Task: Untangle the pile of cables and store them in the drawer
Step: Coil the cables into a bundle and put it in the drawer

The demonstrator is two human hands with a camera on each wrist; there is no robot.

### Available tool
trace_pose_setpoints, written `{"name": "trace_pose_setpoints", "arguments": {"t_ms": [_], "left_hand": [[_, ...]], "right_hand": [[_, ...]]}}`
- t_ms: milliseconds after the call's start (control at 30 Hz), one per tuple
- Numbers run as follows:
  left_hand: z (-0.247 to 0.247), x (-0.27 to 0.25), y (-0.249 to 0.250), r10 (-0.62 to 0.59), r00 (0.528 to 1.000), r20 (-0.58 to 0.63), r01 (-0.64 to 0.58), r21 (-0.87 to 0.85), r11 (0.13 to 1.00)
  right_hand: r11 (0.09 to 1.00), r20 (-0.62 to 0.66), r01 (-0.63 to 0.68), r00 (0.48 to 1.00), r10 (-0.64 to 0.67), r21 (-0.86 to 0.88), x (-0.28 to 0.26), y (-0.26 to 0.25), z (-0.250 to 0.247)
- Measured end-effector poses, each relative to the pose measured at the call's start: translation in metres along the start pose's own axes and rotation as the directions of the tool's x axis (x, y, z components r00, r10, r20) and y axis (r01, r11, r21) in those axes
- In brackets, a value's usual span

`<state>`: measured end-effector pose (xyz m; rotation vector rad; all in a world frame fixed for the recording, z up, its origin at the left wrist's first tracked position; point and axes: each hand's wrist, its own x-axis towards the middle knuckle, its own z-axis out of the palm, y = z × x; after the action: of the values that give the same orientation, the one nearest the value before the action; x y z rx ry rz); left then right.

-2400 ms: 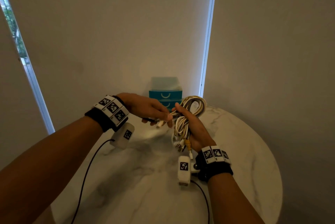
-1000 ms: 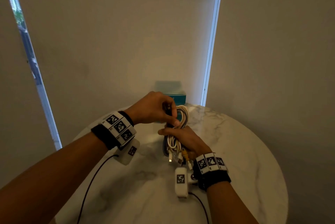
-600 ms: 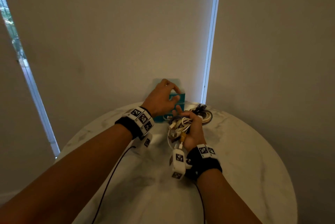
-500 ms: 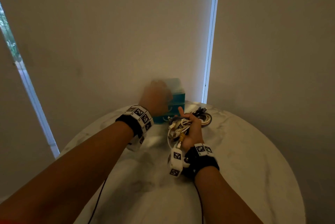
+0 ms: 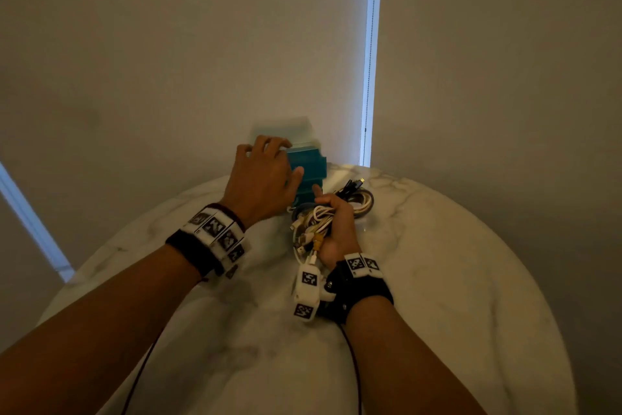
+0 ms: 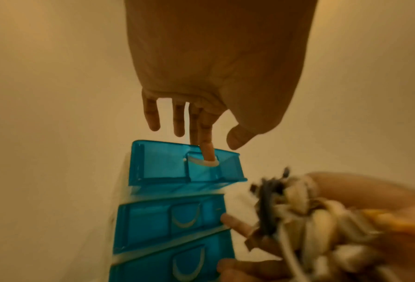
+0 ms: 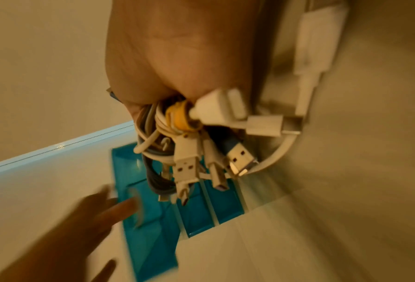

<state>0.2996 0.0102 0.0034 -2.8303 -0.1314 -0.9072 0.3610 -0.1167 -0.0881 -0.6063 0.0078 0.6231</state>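
Hands first: my left hand (image 5: 266, 175) is at the blue drawer unit (image 5: 308, 167), with one finger (image 6: 207, 150) hooked into the white handle (image 6: 205, 162) of the top drawer (image 6: 187, 164); its other fingers are spread and straight and hold nothing. My right hand (image 5: 336, 229) is closed round the cable bundle (image 5: 318, 223), with coils (image 5: 361, 201) sticking out past the fingers at the far end and plugs (image 7: 201, 167) hanging at the wrist end.

Key relation: the drawer unit stands at the far edge of the surface (image 5: 437, 280), against the wall, directly ahead of both hands. I see the top drawer pulled part-way out toward me, proud of the two drawers below it. The bundle rests just beside the unit, to its right and slightly nearer me. The bundle's long axis runs roughly away from me, toward the wall. I judge the left hand nearer the handle and the right hand better placed for the drop. The coming move would be to draw the top drawer further out, then lift the bundle up and left over its opening.

The right-hand fingertip (image 6: 235, 225) lies close to the middle drawer front; I cannot tell whether it touches.

Writing: I read no brand or label on the drawers or the plugs. The wrist bands (image 5: 218, 229) carry square black-and-white coded markers only.
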Motion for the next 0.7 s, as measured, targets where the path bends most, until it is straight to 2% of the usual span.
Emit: {"name": "trace_pose_setpoints", "arguments": {"t_ms": [100,133,167,200,233,267,300,367,433,467,500,600,700], "left_hand": [[-0.039,-0.031,0.010,0.141,0.973,-0.184,-0.157,-0.077,0.985],[-0.052,-0.036,0.011,0.151,0.958,-0.245,-0.190,-0.142,0.971],[-0.063,-0.033,0.009,0.108,0.955,-0.275,-0.187,-0.281,0.941],[-0.071,-0.026,0.005,0.043,0.971,-0.236,-0.157,-0.491,0.857],[-0.078,-0.015,-0.001,-0.016,0.990,-0.142,-0.086,-0.680,0.728],[-0.077,0.000,-0.009,-0.049,0.998,-0.043,-0.002,-0.766,0.643],[-0.070,0.017,-0.022,-0.056,0.998,0.018,0.051,-0.751,0.658],[-0.048,0.043,-0.051,-0.017,0.987,0.160,0.105,-0.563,0.820],[-0.019,0.052,-0.075,0.047,0.917,0.397,0.122,-0.388,0.913],[-0.006,0.050,-0.080,0.056,0.881,0.469,0.116,-0.330,0.937],[0.004,0.047,-0.082,0.044,0.867,0.496,0.108,-0.272,0.956],[0.010,0.039,-0.075,-0.003,0.911,0.413,0.088,-0.187,0.978],[-0.005,0.031,-0.067,-0.025,0.904,0.428,0.109,-0.173,0.979]], "right_hand": [[1.000,0.023,-0.020,1.000,0.020,0.019,-0.007,0.001,-0.002],[1.000,0.029,-0.011,1.000,0.011,0.024,-0.008,0.002,-0.004],[1.000,0.036,-0.006,0.999,0.005,0.017,-0.010,0.002,-0.005],[1.000,0.047,-0.009,0.999,0.008,0.019,-0.013,0.002,-0.005],[1.000,0.056,-0.019,0.998,0.018,0.025,-0.014,0.001,-0.006],[0.999,0.065,-0.018,0.998,0.016,0.027,-0.016,0.000,-0.007],[0.999,0.071,-0.020,0.997,0.018,0.028,-0.016,-0.002,-0.007],[0.999,0.071,-0.033,0.997,0.031,0.024,-0.015,-0.006,-0.008],[0.999,0.057,-0.033,0.998,0.031,0.033,-0.011,-0.010,-0.012],[0.999,0.046,-0.022,0.999,0.021,0.030,-0.008,-0.014,-0.013],[1.000,0.028,-0.016,0.999,0.015,0.020,-0.005,-0.019,-0.014],[0.999,-0.058,0.012,0.998,-0.014,-0.037,0.002,-0.037,-0.023],[0.991,-0.172,0.085,0.980,-0.103,-0.107,0.007,-0.061,-0.036]]}}
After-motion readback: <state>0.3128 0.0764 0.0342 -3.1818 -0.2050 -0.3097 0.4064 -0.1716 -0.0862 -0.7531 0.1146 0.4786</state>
